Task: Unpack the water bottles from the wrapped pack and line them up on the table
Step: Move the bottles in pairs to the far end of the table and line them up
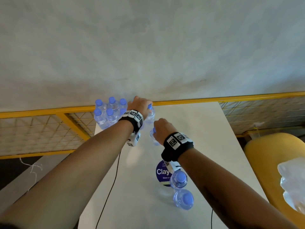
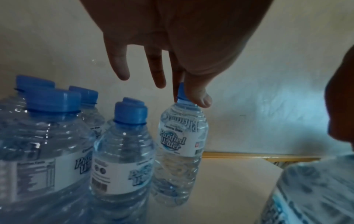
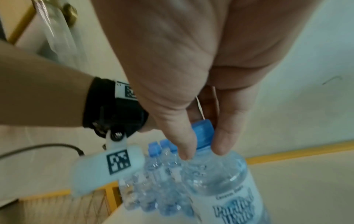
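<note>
Left hand [image 1: 140, 105] reached to the far edge of the white rectangular table [image 1: 206, 129], thumb and a finger pinching the blue cap of a clear plastic water bottle [image 2: 180, 151] standing just beside the cluster of blue-capped bottles [image 1: 109, 113] at the far left corner, its other fingers spread loose. Right hand [image 1: 162, 129], nearer, pinched the cap of a second clear bottle [image 3: 220, 174] likewise. Two more bottles [image 1: 181, 189] stood near the near right edge; yellow mesh railing [image 1: 49, 129] and grey wall [image 1: 148, 47] beyond.

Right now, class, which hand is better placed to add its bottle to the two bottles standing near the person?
Right hand: its clear blue-capped bottle is nearer the two standing bottles; the left hand pinches a bottle by the far cluster.
</note>
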